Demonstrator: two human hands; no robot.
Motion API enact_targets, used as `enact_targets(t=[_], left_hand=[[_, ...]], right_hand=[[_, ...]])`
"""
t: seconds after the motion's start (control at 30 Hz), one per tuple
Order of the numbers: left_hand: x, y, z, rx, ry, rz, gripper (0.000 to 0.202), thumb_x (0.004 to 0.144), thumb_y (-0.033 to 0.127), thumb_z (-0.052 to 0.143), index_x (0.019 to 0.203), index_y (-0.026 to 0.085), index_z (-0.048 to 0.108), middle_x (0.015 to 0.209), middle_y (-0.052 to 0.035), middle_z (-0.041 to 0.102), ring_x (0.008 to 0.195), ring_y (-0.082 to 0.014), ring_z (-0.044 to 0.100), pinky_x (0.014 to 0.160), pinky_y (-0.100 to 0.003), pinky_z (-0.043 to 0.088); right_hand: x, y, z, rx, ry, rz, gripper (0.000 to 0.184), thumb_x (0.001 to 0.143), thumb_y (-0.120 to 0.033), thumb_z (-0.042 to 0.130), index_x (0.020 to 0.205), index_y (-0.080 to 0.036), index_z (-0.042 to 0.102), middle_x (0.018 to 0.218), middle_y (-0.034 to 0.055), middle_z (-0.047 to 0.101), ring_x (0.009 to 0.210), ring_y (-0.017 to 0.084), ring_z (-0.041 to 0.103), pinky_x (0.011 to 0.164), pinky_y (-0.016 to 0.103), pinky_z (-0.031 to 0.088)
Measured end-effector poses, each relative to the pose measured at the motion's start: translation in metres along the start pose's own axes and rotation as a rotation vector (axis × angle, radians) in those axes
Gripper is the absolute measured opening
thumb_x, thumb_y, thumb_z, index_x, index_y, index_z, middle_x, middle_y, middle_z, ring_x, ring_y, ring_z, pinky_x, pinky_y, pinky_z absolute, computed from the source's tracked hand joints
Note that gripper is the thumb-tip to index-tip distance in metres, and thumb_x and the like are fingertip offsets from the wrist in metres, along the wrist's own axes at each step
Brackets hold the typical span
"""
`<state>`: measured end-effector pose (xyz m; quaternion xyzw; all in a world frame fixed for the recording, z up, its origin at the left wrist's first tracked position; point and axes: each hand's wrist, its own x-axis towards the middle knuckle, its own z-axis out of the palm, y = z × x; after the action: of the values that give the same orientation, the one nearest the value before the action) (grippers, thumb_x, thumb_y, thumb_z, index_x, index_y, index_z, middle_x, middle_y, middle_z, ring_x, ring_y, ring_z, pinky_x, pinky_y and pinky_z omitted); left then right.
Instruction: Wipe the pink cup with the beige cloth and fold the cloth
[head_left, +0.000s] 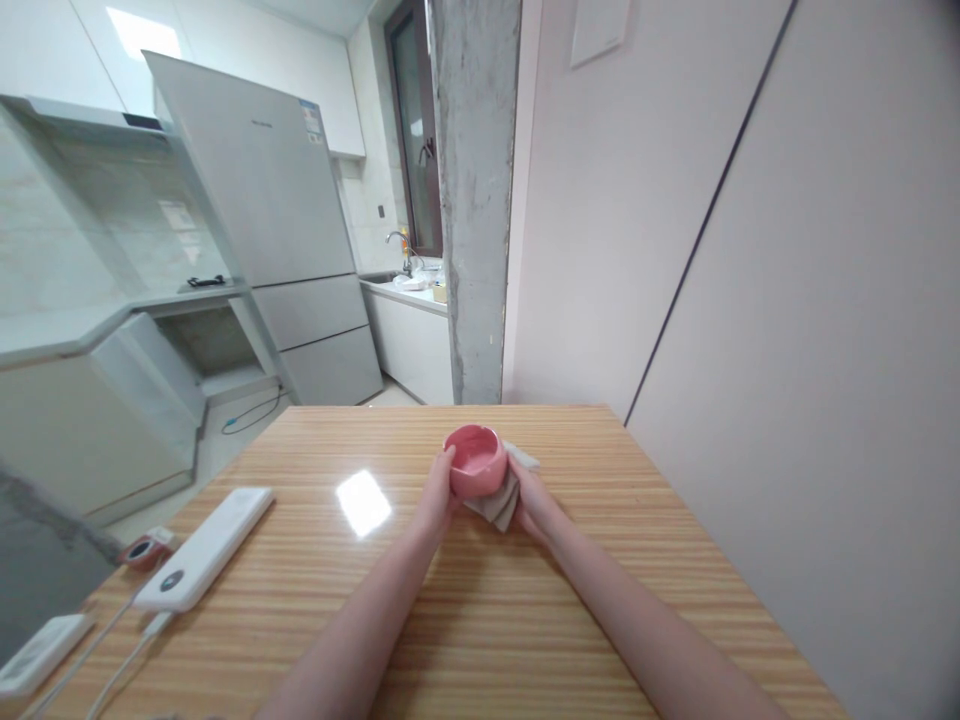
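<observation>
A pink ashtray (pixel 480 478), round like a small bowl with notches in its rim, is tilted toward me over the far middle of the table. My left hand (pixel 441 490) grips its left side, the thumb at the rim. On the other side, my right hand (pixel 527 495) is closed on a grey cloth (pixel 495 505) and presses it against the ashtray's outer wall. Part of the cloth hangs below the ashtray, and a paler corner sticks out behind my right hand. Most of the right fingers are hidden behind the cloth and the ashtray.
On the wooden table (pixel 585 590), a white power bank (pixel 210 550) with cables lies at left, near a small red-and-white object (pixel 146 550). A white power strip (pixel 45 652) sits at the left corner. Beyond stand a fridge (pixel 262 200), a concrete pillar (pixel 480 200) and a sink counter (pixel 409 330).
</observation>
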<state>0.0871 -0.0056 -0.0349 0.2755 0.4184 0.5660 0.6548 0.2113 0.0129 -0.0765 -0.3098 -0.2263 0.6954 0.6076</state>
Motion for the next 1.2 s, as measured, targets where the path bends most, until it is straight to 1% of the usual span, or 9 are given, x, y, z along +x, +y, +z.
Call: enact_targets(t=[0.13,0.23,0.33,0.57,0.77,0.9,1.0,1.1,1.2], left_hand=[[0.004,0.002,-0.003,0.030,0.087,0.094,0.048,0.074,0.038,0.070,0.113,0.022,0.047,0.107,-0.0075,0.062,0.090,-0.0159,0.061,0.069,-0.023,0.050],[0.001,0.000,-0.001,0.060,-0.009,-0.037,0.049,0.075,0.046,0.066,0.113,0.021,0.048,0.102,-0.0094,0.063,0.082,-0.0166,0.062,0.065,-0.025,0.050],[-0.002,-0.002,0.001,0.066,-0.080,-0.119,0.046,0.077,0.044,0.065,0.115,0.022,0.051,0.113,-0.0096,0.061,0.091,-0.0196,0.062,0.066,-0.028,0.052],[0.007,0.004,-0.003,0.023,0.095,0.114,0.040,0.077,0.037,0.065,0.112,0.021,0.054,0.119,-0.0076,0.059,0.101,-0.0184,0.059,0.073,-0.025,0.052],[0.008,0.001,-0.004,0.031,0.087,0.121,0.043,0.075,0.035,0.066,0.114,0.024,0.050,0.121,-0.0063,0.055,0.102,-0.0177,0.057,0.068,-0.024,0.052],[0.008,0.000,-0.005,0.066,0.109,0.145,0.043,0.075,0.037,0.065,0.113,0.024,0.051,0.118,-0.0062,0.057,0.100,-0.0177,0.057,0.066,-0.022,0.049],[0.008,0.002,-0.006,0.016,0.122,0.221,0.040,0.077,0.039,0.062,0.111,0.021,0.053,0.113,-0.0069,0.058,0.098,-0.0178,0.057,0.069,-0.024,0.049],[0.008,0.005,-0.005,-0.029,0.133,0.291,0.038,0.077,0.038,0.060,0.109,0.019,0.053,0.109,-0.0068,0.059,0.096,-0.0172,0.058,0.071,-0.025,0.050],[0.006,0.007,-0.004,-0.024,0.148,0.286,0.037,0.077,0.036,0.060,0.109,0.019,0.053,0.106,-0.0058,0.059,0.094,-0.0171,0.058,0.071,-0.026,0.050]], right_hand=[[0.000,0.005,0.003,0.002,-0.004,-0.026,0.020,0.078,-0.031,0.064,0.094,-0.021,0.069,0.097,0.0013,0.074,0.095,0.019,0.067,0.088,0.032,0.052],[0.004,-0.004,0.000,0.040,0.070,-0.052,0.019,0.080,-0.032,0.061,0.093,-0.021,0.069,0.096,0.0007,0.074,0.094,0.018,0.067,0.087,0.031,0.053],[0.003,-0.010,-0.001,0.051,0.101,-0.042,0.019,0.082,-0.032,0.058,0.092,-0.020,0.070,0.094,0.0012,0.075,0.092,0.017,0.068,0.086,0.028,0.053],[-0.005,-0.006,0.005,0.020,-0.022,0.093,0.020,0.080,-0.029,0.061,0.096,-0.018,0.069,0.096,0.0026,0.074,0.091,0.018,0.068,0.086,0.030,0.052],[-0.002,-0.015,0.000,0.010,0.049,0.155,0.017,0.082,-0.026,0.058,0.092,-0.017,0.068,0.087,0.0027,0.075,0.084,0.018,0.069,0.085,0.031,0.053],[-0.005,-0.015,0.002,-0.013,0.012,0.159,0.017,0.084,-0.026,0.055,0.093,-0.019,0.067,0.089,0.0017,0.075,0.088,0.018,0.069,0.087,0.030,0.052],[-0.009,-0.014,0.000,-0.181,-0.042,0.169,0.019,0.082,-0.033,0.058,0.094,-0.020,0.066,0.092,0.0030,0.074,0.092,0.020,0.068,0.089,0.034,0.051],[-0.011,-0.019,-0.006,-0.594,-0.150,0.159,0.026,0.082,-0.043,0.057,0.092,-0.020,0.066,0.094,0.0061,0.073,0.096,0.024,0.066,0.090,0.039,0.049],[-0.013,-0.033,-0.010,-1.127,-0.072,-0.135,0.037,0.082,-0.051,0.055,0.095,-0.018,0.065,0.099,0.0118,0.070,0.103,0.028,0.062,0.094,0.045,0.044]])
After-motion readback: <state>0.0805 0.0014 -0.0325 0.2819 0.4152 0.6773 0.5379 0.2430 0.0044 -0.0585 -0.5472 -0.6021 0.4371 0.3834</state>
